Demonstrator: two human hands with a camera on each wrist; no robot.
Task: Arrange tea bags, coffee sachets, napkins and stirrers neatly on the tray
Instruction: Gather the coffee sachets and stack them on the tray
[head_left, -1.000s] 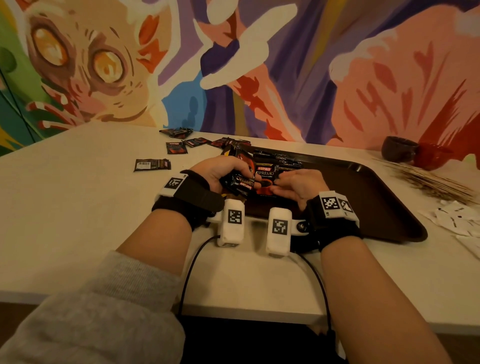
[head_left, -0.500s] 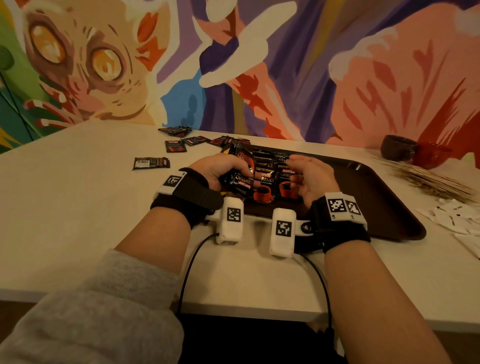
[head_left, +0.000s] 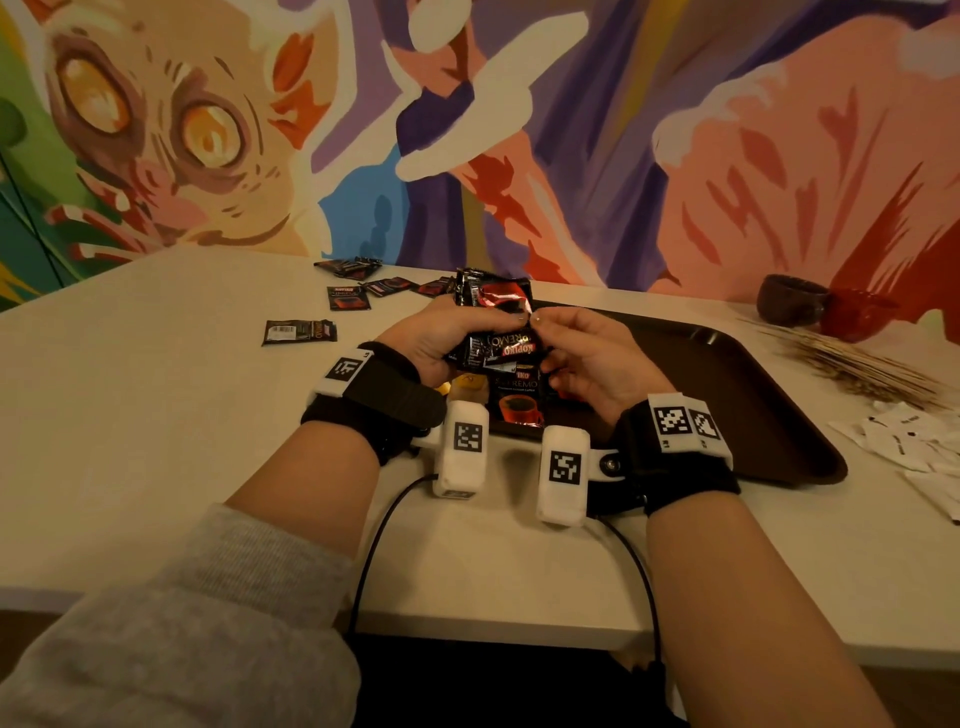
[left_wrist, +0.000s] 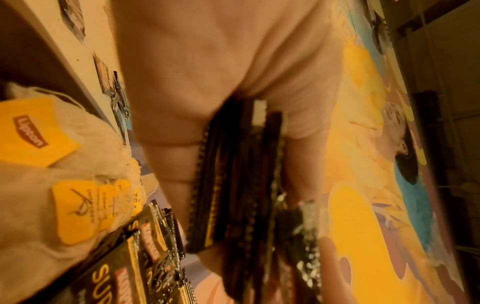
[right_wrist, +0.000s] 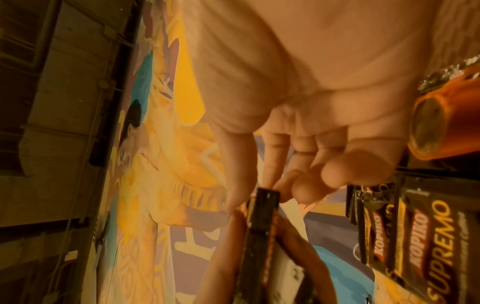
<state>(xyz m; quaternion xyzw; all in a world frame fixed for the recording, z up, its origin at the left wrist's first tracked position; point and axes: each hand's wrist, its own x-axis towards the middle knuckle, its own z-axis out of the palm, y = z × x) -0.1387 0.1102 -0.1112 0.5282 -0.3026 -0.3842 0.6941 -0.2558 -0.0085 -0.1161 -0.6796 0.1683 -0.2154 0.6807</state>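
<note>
Left hand: the left hand (head_left: 434, 340) is clamped round a bunch of black-and-red foil coffee sachets (head_left: 493, 322), held upright above the near-left corner of the dark brown plastic tray (head_left: 769, 395).
Right hand: the right hand (head_left: 587, 358) has thumb and fingertips pinched on the right edge of the bunch's front sachet — squaring it or drawing it out, I cannot tell which.
On the tray: a few more sachets lie flat at the near-left corner (head_left: 519, 400); the left wrist view shows white tea bags with yellow paper tags (left_wrist: 44, 156) just beside them. The rest of the tray shows bare.
Still on the white table: loose sachets (head_left: 298, 331) scattered to the left and beyond the tray; a heap of thin wooden stirrers (head_left: 852, 364) and small white paper packets (head_left: 914, 441) to the right, off the tray.
Progress: early, by my reading — tea bags and some coffee are on; stray sachets, stirrers and napkins remain, and no napkins can be made out for certain.
</note>
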